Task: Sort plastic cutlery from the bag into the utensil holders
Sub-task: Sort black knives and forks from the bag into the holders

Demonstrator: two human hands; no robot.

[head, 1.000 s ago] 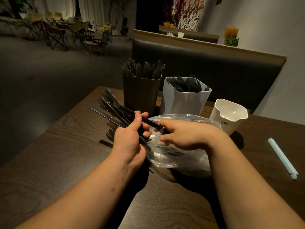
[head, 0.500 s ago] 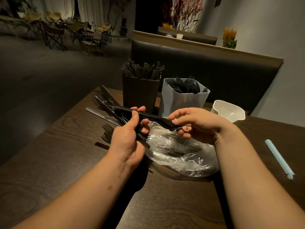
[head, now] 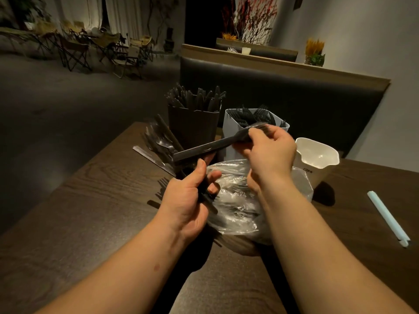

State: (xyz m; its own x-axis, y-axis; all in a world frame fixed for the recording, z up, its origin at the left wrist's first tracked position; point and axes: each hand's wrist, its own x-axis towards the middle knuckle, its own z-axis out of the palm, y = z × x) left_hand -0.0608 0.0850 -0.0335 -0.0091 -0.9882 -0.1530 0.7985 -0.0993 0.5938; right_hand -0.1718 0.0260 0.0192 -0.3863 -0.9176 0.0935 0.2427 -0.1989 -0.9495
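Observation:
My left hand point(head: 188, 200) grips a bundle of black plastic cutlery point(head: 163, 143) that fans out up and to the left. My right hand point(head: 269, 152) pinches the head end of one black fork point(head: 204, 150), held level above the clear plastic bag point(head: 238, 200). The fork's handle end reaches toward my left thumb. Behind stand three holders: a dark holder point(head: 192, 128) full of black knives, a white holder point(head: 229, 123) with black forks, and an empty white holder point(head: 317, 162) on the right.
A dark wooden table point(head: 90, 211) carries everything. A pale blue straw-like stick point(head: 387, 216) lies at the right. A black padded bench back point(head: 294, 98) runs behind the table. Folding chairs stand far off at the left.
My right hand has risen from the bag, drawing one black fork up and to the right, toward the white holder. My left hand kept its bundle in place.

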